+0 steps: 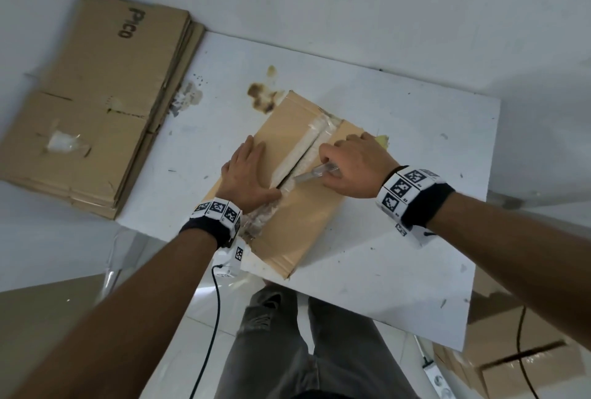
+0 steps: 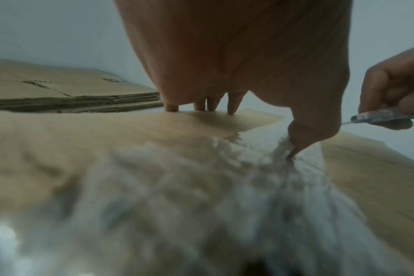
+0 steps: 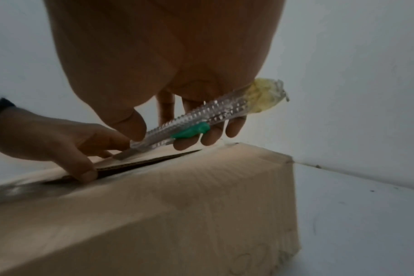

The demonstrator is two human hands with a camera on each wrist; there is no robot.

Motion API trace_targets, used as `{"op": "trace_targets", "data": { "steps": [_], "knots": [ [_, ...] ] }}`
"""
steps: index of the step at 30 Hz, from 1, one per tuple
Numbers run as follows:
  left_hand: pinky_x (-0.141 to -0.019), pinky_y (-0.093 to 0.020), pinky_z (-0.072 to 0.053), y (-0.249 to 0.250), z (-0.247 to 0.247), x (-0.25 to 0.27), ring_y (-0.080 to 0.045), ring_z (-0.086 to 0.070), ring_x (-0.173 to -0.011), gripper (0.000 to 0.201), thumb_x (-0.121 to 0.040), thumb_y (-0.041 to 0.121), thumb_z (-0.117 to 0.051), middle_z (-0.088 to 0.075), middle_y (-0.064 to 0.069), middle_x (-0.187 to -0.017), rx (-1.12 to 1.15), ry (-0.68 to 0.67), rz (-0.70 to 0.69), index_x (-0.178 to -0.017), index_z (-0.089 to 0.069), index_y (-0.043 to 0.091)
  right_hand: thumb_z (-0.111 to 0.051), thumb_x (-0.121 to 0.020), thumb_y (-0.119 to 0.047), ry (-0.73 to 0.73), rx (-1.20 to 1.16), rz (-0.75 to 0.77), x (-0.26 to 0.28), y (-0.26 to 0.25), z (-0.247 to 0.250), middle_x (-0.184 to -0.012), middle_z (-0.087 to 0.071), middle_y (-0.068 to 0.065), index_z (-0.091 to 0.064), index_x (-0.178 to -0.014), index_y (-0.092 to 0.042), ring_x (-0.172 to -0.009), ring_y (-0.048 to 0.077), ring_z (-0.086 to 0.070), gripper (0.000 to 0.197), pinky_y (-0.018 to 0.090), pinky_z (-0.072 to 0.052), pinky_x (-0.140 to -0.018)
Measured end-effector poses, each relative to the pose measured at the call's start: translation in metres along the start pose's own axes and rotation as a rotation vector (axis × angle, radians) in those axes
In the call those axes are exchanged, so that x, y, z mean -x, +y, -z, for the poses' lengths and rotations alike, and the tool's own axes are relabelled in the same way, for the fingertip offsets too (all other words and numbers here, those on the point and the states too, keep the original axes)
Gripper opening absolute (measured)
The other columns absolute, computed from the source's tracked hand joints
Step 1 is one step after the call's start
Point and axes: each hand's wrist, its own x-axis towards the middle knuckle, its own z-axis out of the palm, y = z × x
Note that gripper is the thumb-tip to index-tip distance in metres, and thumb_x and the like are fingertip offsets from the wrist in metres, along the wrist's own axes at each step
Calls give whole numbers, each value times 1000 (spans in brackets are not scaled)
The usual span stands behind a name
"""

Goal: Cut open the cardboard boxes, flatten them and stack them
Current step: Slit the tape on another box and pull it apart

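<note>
A closed cardboard box lies on the white table, its top seam covered in clear tape and split open along its far part. My left hand presses flat on the left top flap, fingers straight, thumb at the seam. My right hand grips a clear utility knife with a green slider. Its blade sits in the taped seam close to my left thumb. The seam gapes dark behind the blade.
A stack of flattened cardboard boxes lies at the table's far left, partly over the edge. More cardboard boxes stand on the floor at the lower right. Brown stains mark the table beyond the box. A white wall runs behind.
</note>
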Motion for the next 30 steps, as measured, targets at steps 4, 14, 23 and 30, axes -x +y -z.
{"op": "trace_targets", "data": {
  "steps": [4, 14, 23, 30],
  "knots": [
    [-126, -50, -9, 1, -4, 1, -21, -4, -157, 118, -73, 46, -84, 1, -4, -172, 11, 12, 5, -164, -13, 19, -48, -95, -43, -11, -9, 37, -8, -23, -9, -82, -60, 0, -54, -103, -20, -72, 24, -56, 26, 40, -44, -83],
    [-124, -50, -13, 2, -11, 0, -22, -8, -156, 122, -64, 46, -87, -4, -4, -171, 18, 53, 22, -162, -18, 20, -51, -94, -42, 21, -67, 1, -10, -14, -12, -77, -55, -4, -58, -102, -19, -70, 21, -54, 25, 37, -45, -80],
    [-126, -49, -12, 0, -8, 1, -25, -11, -155, 117, -67, 42, -87, -7, -8, -170, 45, 48, 28, -160, -21, 20, -48, -95, -44, 13, -60, 35, -17, -22, -20, -85, -63, -1, -58, -105, -20, -73, 21, -58, 28, 36, -45, -77],
    [-125, -49, -15, -4, -8, 0, -23, -15, -154, 115, -64, 40, -87, -11, -4, -169, 88, 52, 36, -159, -24, 22, -48, -95, -42, 32, -27, 71, -16, -20, -19, -77, -56, -3, -57, -97, -20, -65, 18, -51, 23, 32, -33, -66]
  ]
}}
